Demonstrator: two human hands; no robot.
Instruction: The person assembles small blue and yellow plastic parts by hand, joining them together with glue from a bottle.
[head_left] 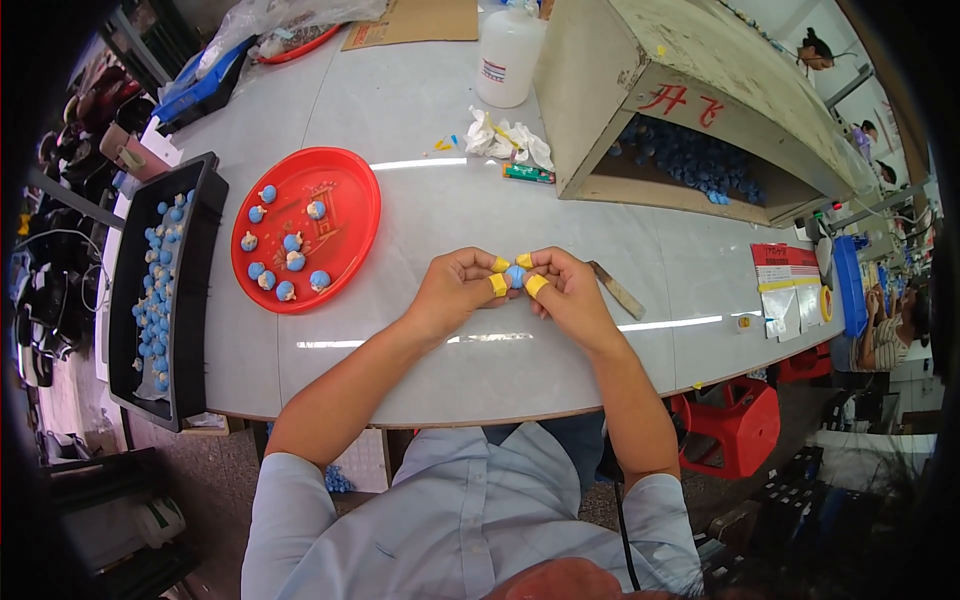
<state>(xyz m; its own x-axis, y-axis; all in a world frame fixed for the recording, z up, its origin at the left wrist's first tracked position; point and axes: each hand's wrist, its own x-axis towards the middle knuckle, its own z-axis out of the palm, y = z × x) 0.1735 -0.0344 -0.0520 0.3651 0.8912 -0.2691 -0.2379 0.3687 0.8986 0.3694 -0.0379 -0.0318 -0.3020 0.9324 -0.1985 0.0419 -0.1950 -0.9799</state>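
Note:
Over the grey tabletop, a small round blue piece (515,276) is pinched between the fingertips of both my hands. My left hand (450,291) grips it from the left, thumb and forefinger closed. From the other side my right hand (568,290) does the same. Yellow tape wraps the tips of the thumbs and forefingers. Close by my right hand lies a flat, blade-like tool (620,292). Left of my hands sits a red round tray (352,215) with several small blue-and-cream figure heads (316,210) spread over it. Finer detail of the held piece is too small to make out.
A black bin (190,345) full of similar blue pieces stands at the far left. Ahead are a white bottle (505,60), crumpled tissue (515,138) and a green box (528,173). A wooden box (640,60) holding blue pieces fills the back right. Red stools (735,430) stand below.

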